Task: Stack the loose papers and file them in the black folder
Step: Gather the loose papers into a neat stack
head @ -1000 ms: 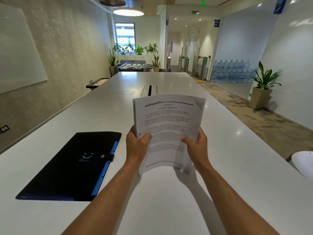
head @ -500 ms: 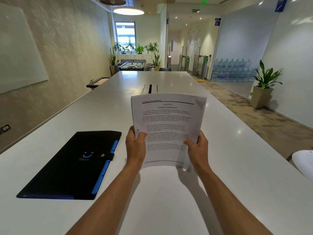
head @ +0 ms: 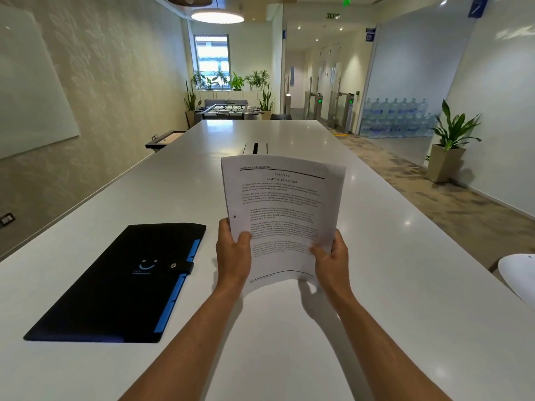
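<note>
A stack of white printed papers (head: 282, 204) stands nearly upright in front of me, its bottom edge at or just above the white table (head: 405, 285). My left hand (head: 233, 256) grips its lower left side, thumb on the front page. My right hand (head: 333, 264) grips the lower right side. The black folder (head: 115, 285) lies flat on the table to the left of my left hand, shut by a snap strap, with blue tabs along its right edge.
The long table runs far ahead, with a cable slot (head: 254, 148) in its middle beyond the papers. A white rounded object (head: 518, 273) sits at the right edge. A potted plant (head: 448, 146) stands on the floor at the right.
The papers and both hands have shifted slightly lower and the sheets look more squared together. The folder has not moved.
</note>
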Available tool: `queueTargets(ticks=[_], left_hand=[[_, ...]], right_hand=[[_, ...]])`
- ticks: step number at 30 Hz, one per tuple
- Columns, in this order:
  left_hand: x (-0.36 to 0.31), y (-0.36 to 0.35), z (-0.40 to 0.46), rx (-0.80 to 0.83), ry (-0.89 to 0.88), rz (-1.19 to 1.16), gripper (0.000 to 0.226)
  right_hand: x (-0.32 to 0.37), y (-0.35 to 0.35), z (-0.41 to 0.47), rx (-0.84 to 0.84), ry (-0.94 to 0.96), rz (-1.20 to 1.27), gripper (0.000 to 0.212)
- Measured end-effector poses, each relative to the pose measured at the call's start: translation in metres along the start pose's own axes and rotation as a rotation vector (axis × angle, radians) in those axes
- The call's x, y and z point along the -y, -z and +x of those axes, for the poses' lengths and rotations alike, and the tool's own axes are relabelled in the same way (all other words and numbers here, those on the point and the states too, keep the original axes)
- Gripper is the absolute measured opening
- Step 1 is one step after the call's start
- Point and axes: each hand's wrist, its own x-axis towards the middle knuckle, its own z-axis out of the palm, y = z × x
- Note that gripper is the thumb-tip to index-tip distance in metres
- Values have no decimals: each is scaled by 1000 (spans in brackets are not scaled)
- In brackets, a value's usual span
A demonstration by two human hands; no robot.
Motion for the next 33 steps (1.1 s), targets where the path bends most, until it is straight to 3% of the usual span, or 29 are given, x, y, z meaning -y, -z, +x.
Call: queueTargets(ticks=[6,16,18,21,24,27,31,33], left_hand=[[5,-3,-2,-39,7,6,36],[6,-3,8,64,22,15,24],[6,-7,8,74,33,3,24],[2,-13,6,48,77,-96,26],[-1,-22,6,3,156,-212,36],[-3,-29,4,-10,206,-294,41],[-1,-32,3,-25,281,-422,52],[1,-35,3,-41,319,-440,55]], right_hand=[[-5,2,4,7,-13,34,37],[-9,2,15,-58,-47,-17,35],[-11,0,13,-187,-59,-116,46],[-15,-3,8,-459,-73,-305,87],[-14,-8,1,-559,-233,-23,101],[-13,-10,-1,-500,-365,369,94],[-15,-2,11,-527,-371,490,89],[-16,-1,12,-471,-400,581,70]])
